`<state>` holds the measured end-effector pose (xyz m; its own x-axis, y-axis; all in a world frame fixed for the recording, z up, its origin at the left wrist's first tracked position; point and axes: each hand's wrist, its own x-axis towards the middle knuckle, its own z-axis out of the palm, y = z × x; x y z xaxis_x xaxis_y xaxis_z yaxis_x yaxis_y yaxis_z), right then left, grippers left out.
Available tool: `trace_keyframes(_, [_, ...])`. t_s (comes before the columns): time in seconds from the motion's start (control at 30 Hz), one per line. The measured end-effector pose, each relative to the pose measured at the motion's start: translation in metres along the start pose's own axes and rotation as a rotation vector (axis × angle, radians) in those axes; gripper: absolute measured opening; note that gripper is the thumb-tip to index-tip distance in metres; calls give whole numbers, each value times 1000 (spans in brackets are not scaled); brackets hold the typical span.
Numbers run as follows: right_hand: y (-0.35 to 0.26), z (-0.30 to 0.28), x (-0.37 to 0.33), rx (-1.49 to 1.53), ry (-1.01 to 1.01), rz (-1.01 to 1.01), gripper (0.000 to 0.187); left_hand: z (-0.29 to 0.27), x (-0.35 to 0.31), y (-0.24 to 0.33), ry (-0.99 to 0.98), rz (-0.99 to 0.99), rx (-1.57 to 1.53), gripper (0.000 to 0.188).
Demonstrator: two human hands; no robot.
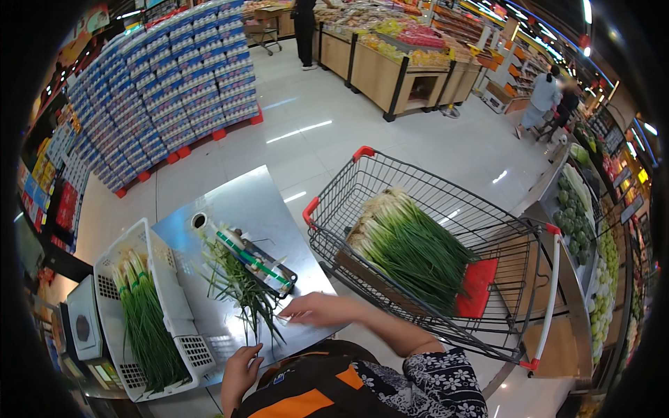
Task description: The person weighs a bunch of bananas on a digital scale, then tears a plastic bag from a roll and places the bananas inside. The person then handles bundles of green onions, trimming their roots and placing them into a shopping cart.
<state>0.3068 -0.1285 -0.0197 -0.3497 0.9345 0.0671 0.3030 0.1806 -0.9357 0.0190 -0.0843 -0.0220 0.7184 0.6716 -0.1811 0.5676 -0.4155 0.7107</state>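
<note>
On the metal table (268, 202) lie loose, trimmed green onion leaves (237, 279). Beside them sits a dark tape dispenser (268, 261) with a green-and-white strip along its top, and a tape roll (200, 221) stands at its far end. My right hand (313, 308) is just right of the leaves, near the dispenser, its fingertips pinched together; a small pale bit shows there, too small to name. At the near edge, my left hand (242, 368) is close to the leaf tips, thumb and fingers apart, with nothing visible in it.
Left of the table, a white plastic crate (182, 306) holds banded green onions (143, 313). At right, a shopping cart (418, 171) carries a large heap of green onions (418, 258). Stacked blue cartons (174, 76), produce displays (397, 70) and several people stand beyond.
</note>
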Motion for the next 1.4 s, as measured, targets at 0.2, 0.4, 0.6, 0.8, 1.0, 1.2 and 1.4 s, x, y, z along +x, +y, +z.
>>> trace_keyframes(0.2, [81, -112, -131, -582, 666, 617, 55, 9, -7, -5, 90, -25, 26, 28])
trace_keyframes(0.4, [94, -62, -156, -173, 296, 895, 72, 16, -7, -8, 93, -52, 56, 27])
trace_keyframes(0.6, [120, -43, -155, -131, 502, 806, 59, 13, 10, 17, 78, -25, 135, 28])
trace_keyframes(0.8, [123, -37, -134, -2, 567, 812, 58, 17, 36, 40, 44, 13, 169, 27])
trace_keyframes(1.0, [148, -37, -120, -100, 409, 735, 66, 18, 55, 50, 30, 5, 176, 29])
trace_keyframes(1.2, [251, -121, -101, -561, 570, 735, 32, 7, 64, 57, 23, -67, 202, 27])
trace_keyframes(1.4, [338, -125, -68, -1014, 870, 940, 23, 2, 61, 46, 28, -97, 225, 27])
